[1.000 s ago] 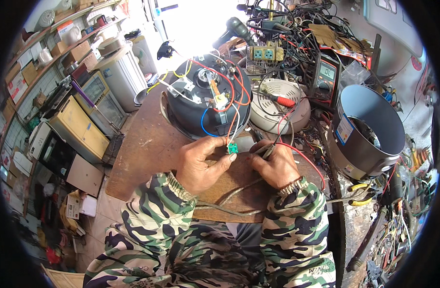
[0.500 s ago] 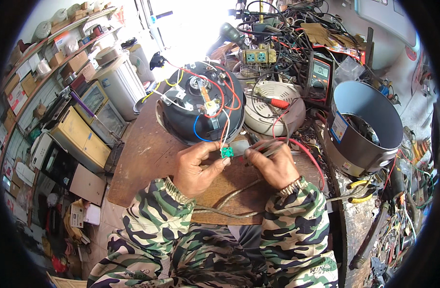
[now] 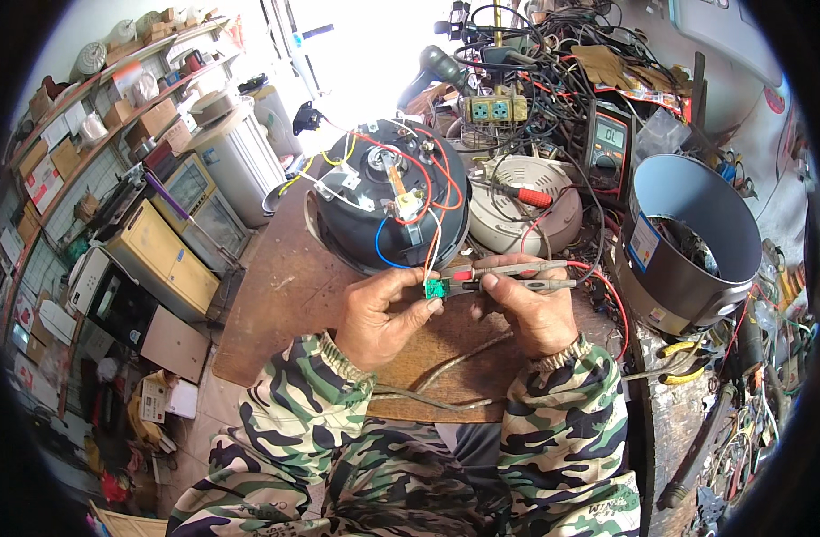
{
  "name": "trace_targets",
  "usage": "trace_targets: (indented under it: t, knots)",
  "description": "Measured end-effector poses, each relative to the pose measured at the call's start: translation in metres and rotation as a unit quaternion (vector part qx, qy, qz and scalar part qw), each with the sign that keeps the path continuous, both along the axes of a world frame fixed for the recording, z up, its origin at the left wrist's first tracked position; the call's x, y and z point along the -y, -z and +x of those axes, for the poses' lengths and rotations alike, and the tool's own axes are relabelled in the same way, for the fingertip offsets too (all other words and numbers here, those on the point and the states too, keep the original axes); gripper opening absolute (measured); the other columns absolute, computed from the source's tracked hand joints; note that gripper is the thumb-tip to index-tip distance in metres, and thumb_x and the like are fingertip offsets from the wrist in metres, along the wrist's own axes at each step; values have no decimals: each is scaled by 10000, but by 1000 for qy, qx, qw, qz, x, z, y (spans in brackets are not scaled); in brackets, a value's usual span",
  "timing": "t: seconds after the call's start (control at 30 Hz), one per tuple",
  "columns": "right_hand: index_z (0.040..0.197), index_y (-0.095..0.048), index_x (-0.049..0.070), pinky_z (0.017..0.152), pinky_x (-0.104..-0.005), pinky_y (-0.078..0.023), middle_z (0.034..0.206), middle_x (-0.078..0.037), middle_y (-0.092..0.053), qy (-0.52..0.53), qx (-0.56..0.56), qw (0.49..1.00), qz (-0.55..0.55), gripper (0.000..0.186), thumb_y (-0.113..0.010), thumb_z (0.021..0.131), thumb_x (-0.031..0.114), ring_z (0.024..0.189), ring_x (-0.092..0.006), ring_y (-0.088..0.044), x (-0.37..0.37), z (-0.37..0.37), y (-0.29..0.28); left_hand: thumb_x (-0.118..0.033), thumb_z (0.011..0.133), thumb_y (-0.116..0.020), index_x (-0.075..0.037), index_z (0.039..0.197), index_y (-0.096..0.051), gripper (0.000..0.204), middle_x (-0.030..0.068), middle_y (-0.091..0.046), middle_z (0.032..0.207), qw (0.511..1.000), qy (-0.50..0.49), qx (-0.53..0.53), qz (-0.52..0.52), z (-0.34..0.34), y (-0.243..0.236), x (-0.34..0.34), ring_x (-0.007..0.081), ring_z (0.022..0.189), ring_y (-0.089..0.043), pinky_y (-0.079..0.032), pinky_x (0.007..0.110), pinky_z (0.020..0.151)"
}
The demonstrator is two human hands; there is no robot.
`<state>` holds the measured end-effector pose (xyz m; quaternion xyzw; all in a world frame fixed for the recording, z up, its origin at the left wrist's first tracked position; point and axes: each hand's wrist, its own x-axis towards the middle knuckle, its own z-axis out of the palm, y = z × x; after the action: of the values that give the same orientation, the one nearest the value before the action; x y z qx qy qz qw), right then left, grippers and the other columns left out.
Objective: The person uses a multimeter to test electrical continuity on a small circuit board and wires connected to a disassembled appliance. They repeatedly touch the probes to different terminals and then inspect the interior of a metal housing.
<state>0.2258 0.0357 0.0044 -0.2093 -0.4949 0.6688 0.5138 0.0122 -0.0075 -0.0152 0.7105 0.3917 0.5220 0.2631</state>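
My left hand (image 3: 388,313) pinches a small green circuit board (image 3: 436,290) between thumb and fingers. White and orange wires run up from the board to a dark, round appliance base (image 3: 374,210), which lies upside down with its wiring bared. In my right hand (image 3: 531,313) are two slim test probes (image 3: 517,270), held side by side like chopsticks. One has a red front part, and a red lead trails behind. Their front ends reach the board's right edge; whether the tips touch it I cannot tell. A multimeter (image 3: 608,143) with a lit display stands at the back right.
Behind my right hand sits a beige round cover (image 3: 526,219) with a red-handled tool (image 3: 528,195) on it. A grey pot-like shell (image 3: 692,242) stands right, near yellow-handled pliers (image 3: 681,362). A cord (image 3: 437,371) crosses the wooden table (image 3: 276,313). Tangled cables (image 3: 553,63) fill the back.
My right hand has turned the probes, blurred before, so that their front ends now lie against or close to the board. The whole view has shifted slightly; my left hand still holds the board.
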Motion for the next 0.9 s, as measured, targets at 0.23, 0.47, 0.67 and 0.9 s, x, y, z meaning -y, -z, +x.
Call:
trace_targets:
  t: [0.23, 0.47, 0.67, 0.9]
  knots:
    - [1014, -599, -52, 508, -290, -504, 834, -137, -652, 32, -65, 997, -24, 210, -579, 920, 134, 593, -182, -593, 4, -6, 2, 42, 897, -654, 71, 1171, -571, 287, 105, -671, 1005, 999, -15, -35, 20, 1, 1, -2, 159, 876, -677, -574, 296, 780]
    - [1027, -585, -45, 483, -312, -505, 867, -166, -652, 7, -90, 995, -33, 225, -555, 938, 159, 590, -215, -601, 4, -15, 5, 54, 872, -684, 67, 1141, -589, 286, 97, -675, 1011, 995, -44, -61, 58, 3, 1, -2, 120, 908, -650, -544, 264, 782]
    - [1033, -586, -75, 531, -293, -497, 868, -148, -645, -8, -75, 997, -35, 269, -559, 941, 176, 599, -200, -602, 3, -14, 7, 52, 859, -699, 65, 1130, -606, 286, 97, -678, 1024, 995, -48, -60, 61, 6, -1, -2, 116, 920, -649, -542, 259, 776]
    - [1058, -568, -60, 556, -332, -536, 882, -144, -614, -30, -55, 998, -10, 231, -561, 924, 127, 680, -208, -604, 2, -14, 8, 42, 857, -707, 62, 1138, -616, 296, 87, -676, 1021, 994, -56, -65, 72, 6, -2, -2, 114, 901, -656, -546, 257, 753]
